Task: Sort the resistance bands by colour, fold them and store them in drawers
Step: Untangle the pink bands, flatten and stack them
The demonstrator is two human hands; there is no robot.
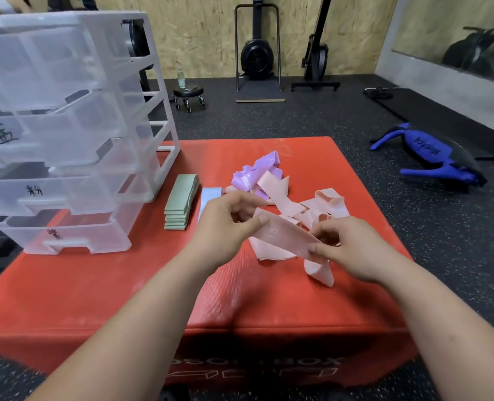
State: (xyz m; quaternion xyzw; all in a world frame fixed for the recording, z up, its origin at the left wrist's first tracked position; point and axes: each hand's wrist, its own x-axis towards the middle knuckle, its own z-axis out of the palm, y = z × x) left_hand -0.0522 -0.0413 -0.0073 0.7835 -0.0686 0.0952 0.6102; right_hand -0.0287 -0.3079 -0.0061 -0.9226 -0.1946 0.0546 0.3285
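A pink resistance band (286, 235) is stretched between my hands above the red soft box (124, 290). My left hand (228, 218) pinches its upper left end and my right hand (344, 247) pinches its lower right end, whose tail hangs down. Behind them lies a loose pile of pink bands (312, 206) with purple bands (257, 175) at its far side. A folded stack of green bands (179, 204) and a light blue band (209, 198) lie to the left. The clear plastic drawer unit (66, 134) stands at the box's left, its drawers partly pulled out.
The box's front edge is near me and dark speckled floor surrounds it. A blue and black gym bag (430, 157) lies on the floor to the right. A small wheeled stool (188, 95) and exercise machines (257, 53) stand by the far wall.
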